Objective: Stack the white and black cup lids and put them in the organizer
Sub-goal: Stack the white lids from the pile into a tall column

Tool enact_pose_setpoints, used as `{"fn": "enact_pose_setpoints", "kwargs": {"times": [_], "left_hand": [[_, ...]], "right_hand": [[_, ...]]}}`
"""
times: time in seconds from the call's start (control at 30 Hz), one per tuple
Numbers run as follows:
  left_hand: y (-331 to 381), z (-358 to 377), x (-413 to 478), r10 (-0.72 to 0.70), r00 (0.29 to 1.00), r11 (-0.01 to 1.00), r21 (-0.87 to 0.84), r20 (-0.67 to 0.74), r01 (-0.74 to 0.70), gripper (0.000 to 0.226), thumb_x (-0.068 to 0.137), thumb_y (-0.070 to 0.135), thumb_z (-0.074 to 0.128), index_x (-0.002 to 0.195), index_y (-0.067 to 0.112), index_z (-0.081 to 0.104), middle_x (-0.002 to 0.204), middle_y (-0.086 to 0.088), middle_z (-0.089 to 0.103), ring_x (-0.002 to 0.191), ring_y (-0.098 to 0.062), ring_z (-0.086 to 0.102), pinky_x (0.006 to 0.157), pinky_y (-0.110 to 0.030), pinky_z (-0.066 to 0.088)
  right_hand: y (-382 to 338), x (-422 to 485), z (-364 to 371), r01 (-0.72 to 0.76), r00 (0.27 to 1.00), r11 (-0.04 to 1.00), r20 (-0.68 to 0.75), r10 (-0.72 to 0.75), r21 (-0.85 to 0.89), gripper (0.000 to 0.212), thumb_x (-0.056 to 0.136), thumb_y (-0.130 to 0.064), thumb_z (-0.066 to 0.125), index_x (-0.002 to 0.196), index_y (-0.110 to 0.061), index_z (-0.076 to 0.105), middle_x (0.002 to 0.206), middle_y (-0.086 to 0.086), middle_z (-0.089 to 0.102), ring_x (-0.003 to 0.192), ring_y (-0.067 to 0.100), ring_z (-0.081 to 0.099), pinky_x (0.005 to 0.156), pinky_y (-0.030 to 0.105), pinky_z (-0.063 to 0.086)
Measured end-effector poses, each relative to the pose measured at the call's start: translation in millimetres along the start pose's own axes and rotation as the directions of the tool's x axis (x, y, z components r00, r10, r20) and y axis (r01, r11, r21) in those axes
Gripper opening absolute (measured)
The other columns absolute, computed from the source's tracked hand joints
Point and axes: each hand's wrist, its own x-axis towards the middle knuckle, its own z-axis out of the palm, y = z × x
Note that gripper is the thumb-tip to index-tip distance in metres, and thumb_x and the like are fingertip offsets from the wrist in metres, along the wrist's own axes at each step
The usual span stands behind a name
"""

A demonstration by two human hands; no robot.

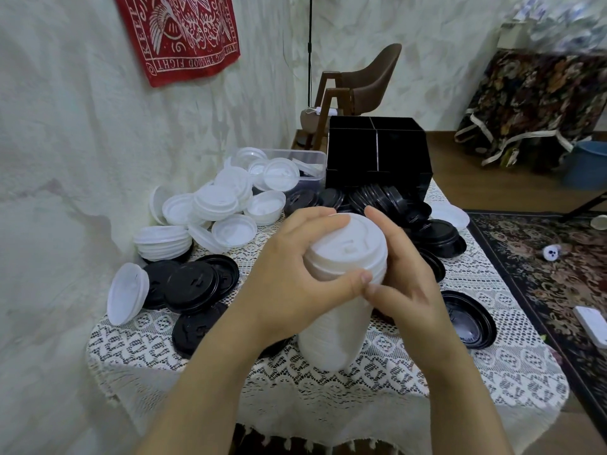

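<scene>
A tall stack of white lids (338, 326) stands upright in the middle of the lace-covered table (492, 366). My left hand (289, 280) wraps its left side near the top, thumb across the front. My right hand (407, 277) grips the right side, fingers over the top lid. Loose white lids (216, 205) lie heaped at the back left. Black lids (193, 284) lie at the left, behind the stack (437, 231), and one (473, 320) at the right. The black organizer (377, 156) with open compartments stands at the table's far edge.
A clear plastic tub (308, 162) with white lids sits left of the organizer. A wall runs along the table's left side. Behind are a brown chair (368, 80), a patterned rug (542, 254) and a blue bucket (588, 165) on the floor.
</scene>
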Motion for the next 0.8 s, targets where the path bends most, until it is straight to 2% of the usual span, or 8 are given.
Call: {"fn": "enact_pose_setpoints", "kwargs": {"times": [0.1, 0.17, 0.23, 0.27, 0.37, 0.47, 0.63, 0.8], "left_hand": [[-2, 2, -2, -0.006, 1.000, 1.000, 0.014, 0.023, 0.005, 0.063, 0.058, 0.061, 0.066, 0.117, 0.038, 0.058, 0.128, 0.025, 0.048, 0.122, 0.007, 0.045, 0.096, -0.009, 0.036], [-2, 3, -3, -0.004, 1.000, 1.000, 0.006, 0.030, 0.003, 0.063, 0.060, 0.060, 0.065, 0.119, 0.037, 0.058, 0.128, 0.026, 0.047, 0.121, 0.009, 0.043, 0.094, -0.005, 0.034], [-3, 4, -4, 0.009, 0.999, 1.000, -0.013, 0.044, -0.008, 0.063, 0.064, 0.058, 0.065, 0.121, 0.034, 0.058, 0.128, 0.025, 0.046, 0.122, 0.009, 0.043, 0.093, -0.004, 0.033], [-3, 4, -3, 0.015, 0.999, 0.999, -0.031, 0.052, -0.014, 0.062, 0.066, 0.056, 0.065, 0.122, 0.031, 0.058, 0.128, 0.023, 0.046, 0.122, 0.008, 0.043, 0.094, -0.004, 0.033], [-2, 7, -3, 0.035, 0.996, 0.994, -0.108, 0.084, -0.026, 0.054, 0.072, 0.047, 0.066, 0.121, 0.026, 0.059, 0.127, 0.013, 0.049, 0.121, 0.002, 0.047, 0.094, -0.009, 0.037], [-4, 11, -5, 0.044, 0.997, 0.980, -0.196, 0.060, -0.031, 0.050, 0.074, 0.041, 0.066, 0.120, 0.022, 0.059, 0.124, 0.010, 0.051, 0.118, -0.004, 0.051, 0.092, -0.013, 0.041], [-12, 18, -9, 0.015, 1.000, 0.935, -0.354, 0.020, -0.007, 0.047, 0.074, 0.034, 0.064, 0.119, 0.022, 0.056, 0.123, -0.002, 0.056, 0.115, -0.022, 0.055, 0.095, -0.039, 0.047], [-15, 27, -9, 0.055, 0.994, 0.919, -0.384, -0.094, -0.087, 0.048, 0.076, 0.031, 0.053, 0.119, 0.010, 0.055, 0.127, -0.005, 0.054, 0.119, -0.022, 0.052, 0.094, -0.026, 0.044]], "right_hand": [[1, 1, -5, 0.001, 0.999, 0.998, -0.054, -0.005, -0.069, 0.060, 0.077, -0.026, 0.054, 0.137, -0.022, 0.050, 0.141, 0.002, 0.053, 0.135, 0.023, 0.047, 0.108, 0.041, 0.041], [1, 2, -3, 0.021, 0.995, 0.990, -0.096, -0.035, -0.142, 0.052, 0.087, -0.043, 0.049, 0.136, -0.025, 0.053, 0.143, 0.002, 0.051, 0.136, 0.021, 0.044, 0.112, 0.049, 0.035], [-3, 4, 5, 0.074, 0.989, 0.977, -0.111, -0.097, -0.199, 0.052, 0.091, -0.057, 0.048, 0.134, -0.029, 0.054, 0.144, -0.001, 0.050, 0.137, 0.017, 0.043, 0.114, 0.048, 0.034], [-4, 5, 9, 0.103, 0.985, 0.969, -0.110, -0.131, -0.225, 0.051, 0.091, -0.061, 0.047, 0.133, -0.031, 0.054, 0.144, -0.003, 0.050, 0.138, 0.014, 0.041, 0.115, 0.042, 0.034], [-3, 8, 16, 0.159, 0.978, 0.950, -0.088, -0.189, -0.270, 0.040, 0.094, -0.050, 0.050, 0.127, -0.029, 0.057, 0.140, -0.006, 0.051, 0.135, 0.008, 0.043, 0.111, 0.025, 0.036], [1, 9, 15, 0.177, 0.972, 0.942, -0.097, -0.212, -0.284, 0.032, 0.094, -0.034, 0.047, 0.123, -0.026, 0.059, 0.136, -0.004, 0.054, 0.131, 0.009, 0.047, 0.107, 0.025, 0.039], [4, 10, 18, 0.175, 0.969, 0.946, -0.122, -0.215, -0.272, 0.037, 0.093, -0.029, 0.046, 0.122, -0.012, 0.062, 0.133, 0.004, 0.055, 0.128, 0.008, 0.050, 0.102, 0.018, 0.039], [3, 7, 19, 0.184, 0.968, 0.947, -0.119, -0.221, -0.263, 0.037, 0.096, -0.026, 0.042, 0.123, -0.010, 0.062, 0.133, 0.004, 0.055, 0.128, 0.005, 0.048, 0.103, 0.015, 0.036]]}}
